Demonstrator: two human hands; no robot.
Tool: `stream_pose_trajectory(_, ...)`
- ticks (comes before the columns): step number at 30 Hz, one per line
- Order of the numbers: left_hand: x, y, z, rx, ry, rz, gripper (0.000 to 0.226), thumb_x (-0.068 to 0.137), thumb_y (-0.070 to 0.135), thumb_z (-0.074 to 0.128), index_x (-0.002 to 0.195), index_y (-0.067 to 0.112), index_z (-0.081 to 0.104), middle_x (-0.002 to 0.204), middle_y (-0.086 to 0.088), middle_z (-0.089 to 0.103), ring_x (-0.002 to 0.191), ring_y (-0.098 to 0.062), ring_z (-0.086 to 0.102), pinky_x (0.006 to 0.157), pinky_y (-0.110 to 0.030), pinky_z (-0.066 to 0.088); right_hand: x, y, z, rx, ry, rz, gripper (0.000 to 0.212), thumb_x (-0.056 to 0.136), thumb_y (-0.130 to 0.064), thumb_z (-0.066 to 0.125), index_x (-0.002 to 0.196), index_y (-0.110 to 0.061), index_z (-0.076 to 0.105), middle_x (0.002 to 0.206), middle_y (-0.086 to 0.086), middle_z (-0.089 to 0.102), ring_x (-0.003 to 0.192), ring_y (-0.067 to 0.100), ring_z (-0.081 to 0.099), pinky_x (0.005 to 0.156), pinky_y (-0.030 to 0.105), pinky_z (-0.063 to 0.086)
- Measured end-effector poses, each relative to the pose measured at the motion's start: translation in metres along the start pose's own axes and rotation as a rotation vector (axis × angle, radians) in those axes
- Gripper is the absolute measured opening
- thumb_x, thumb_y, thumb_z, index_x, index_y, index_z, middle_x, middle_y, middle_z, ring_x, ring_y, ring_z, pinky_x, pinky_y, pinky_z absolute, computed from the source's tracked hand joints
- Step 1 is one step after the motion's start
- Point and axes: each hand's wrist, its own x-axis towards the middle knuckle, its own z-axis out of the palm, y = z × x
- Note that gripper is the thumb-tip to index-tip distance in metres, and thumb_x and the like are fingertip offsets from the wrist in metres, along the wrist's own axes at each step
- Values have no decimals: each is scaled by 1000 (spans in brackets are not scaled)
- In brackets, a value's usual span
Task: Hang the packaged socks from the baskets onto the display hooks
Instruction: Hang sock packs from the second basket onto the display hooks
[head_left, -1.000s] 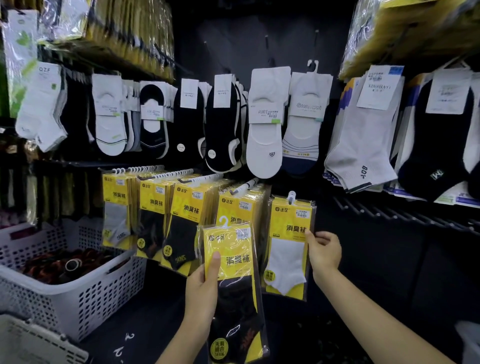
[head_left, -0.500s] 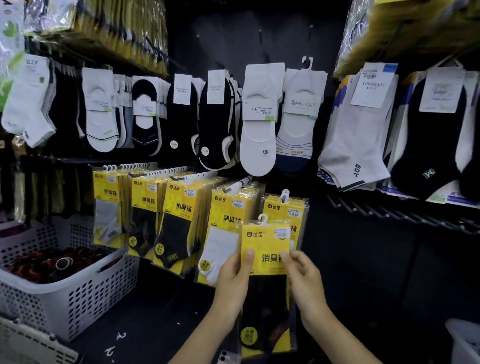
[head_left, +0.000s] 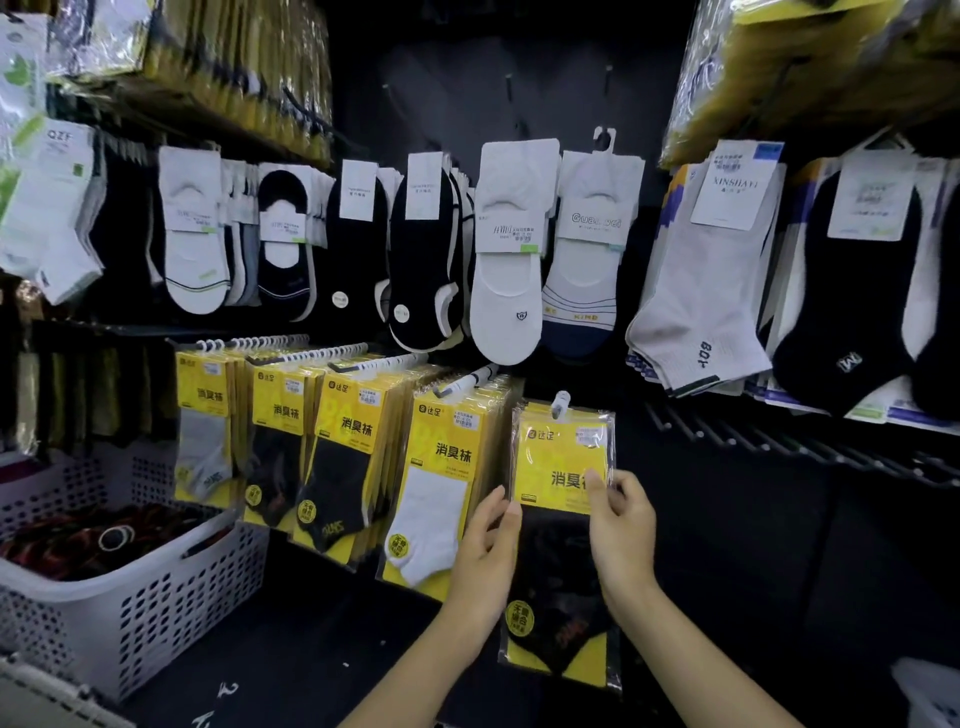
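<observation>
you face a dark display wall (head_left: 519, 78) that fills the space above and around both hands; a row of carded socks (head_left: 506, 291), white and black mixed, hangs above your hands; to the left of your left hand (head_left: 485, 561), four crowded rows of yellow packs (head_left: 358, 447) hang on long prongs; further left and lower, a white perforated basket (head_left: 135, 597) holds dark goods.

the sock pack (head_left: 563, 462) is between your two hands, just right of the nearest yellow row; its long axis runs up and down, near upright; the yellow header is on top, the black sock below, the printed front towards you; its white hanger tab (head_left: 560, 402) sits at the top, against the dark wall; you cannot tell whether a hook passes through it.

both forearms reach up from below; your left hand pinches the pack's left edge, with the fingertips at the base of the header; your right hand (head_left: 621, 530) grips the right edge, thumb on the front, fingers curled at the side.
</observation>
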Motion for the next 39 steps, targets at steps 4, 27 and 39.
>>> stream_pose_trajectory(4,13,-5,0,47,12,-8,47,97,45,40,141,32,37,138,15,40,114,3,37,91,-14,31,12,13,11,3,14,89,21,93,-28,58,86,-9,58,85,10,68,80,25,65,66,28,50)
stream_pose_trajectory(27,-177,-234,-232,401,452,-714,56,92,41,57,132,2,49,134,-17,51,124,-30,48,106,-40,37,-251,208,50,-373,-836,745,16,89,-19,66,101,-13,57,103,8,60,100,26,61,87,38,49)
stream_pose_trajectory(39,-246,-288,-276,326,519,-1151,67,94,40,53,142,-2,31,147,-24,33,133,-39,36,111,-47,32,-378,285,77,-607,-1176,1302,62,91,-40,59,142,-11,38,145,11,42,132,29,41,107,37,37)
